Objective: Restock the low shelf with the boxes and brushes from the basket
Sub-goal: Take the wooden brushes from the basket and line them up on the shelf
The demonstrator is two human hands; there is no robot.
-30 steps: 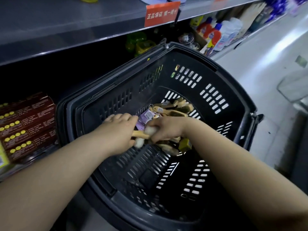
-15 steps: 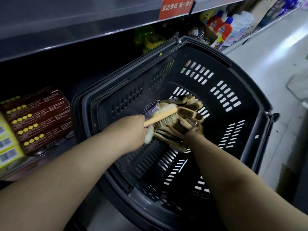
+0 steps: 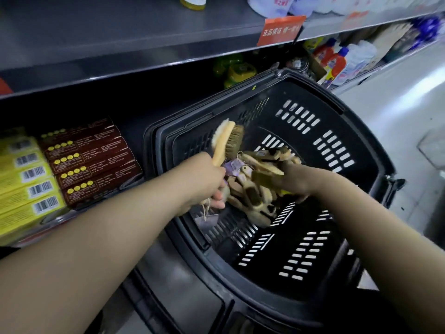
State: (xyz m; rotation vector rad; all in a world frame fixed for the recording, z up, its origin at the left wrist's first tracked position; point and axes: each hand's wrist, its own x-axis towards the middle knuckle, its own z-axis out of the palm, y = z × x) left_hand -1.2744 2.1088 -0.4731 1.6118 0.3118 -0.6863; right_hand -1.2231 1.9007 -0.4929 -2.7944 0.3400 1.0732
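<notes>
Left hand [image 3: 207, 182] gripped a wooden brush [image 3: 227, 141] by its handle, bristle head up, over the left wall of the black basket [image 3: 313, 92]. Right hand [image 3: 295, 183] sat in the brush pile [image 3: 255, 191] inside the basket. Brushes covered its fingers, so I couldn't tell the grip; possibly around a bundle. Purple tag [image 3: 234, 165] and string tag [image 3: 207, 219] under the left hand: text unreadable. Low shelf [image 3: 55, 219] held dark-red boxes [image 3: 91, 160] with yellow dots and yellow boxes [image 3: 26, 179] with barcodes, print too blurred. Orange shelf label [image 3: 280, 30] read "正品保证", rest unclear.
</notes>
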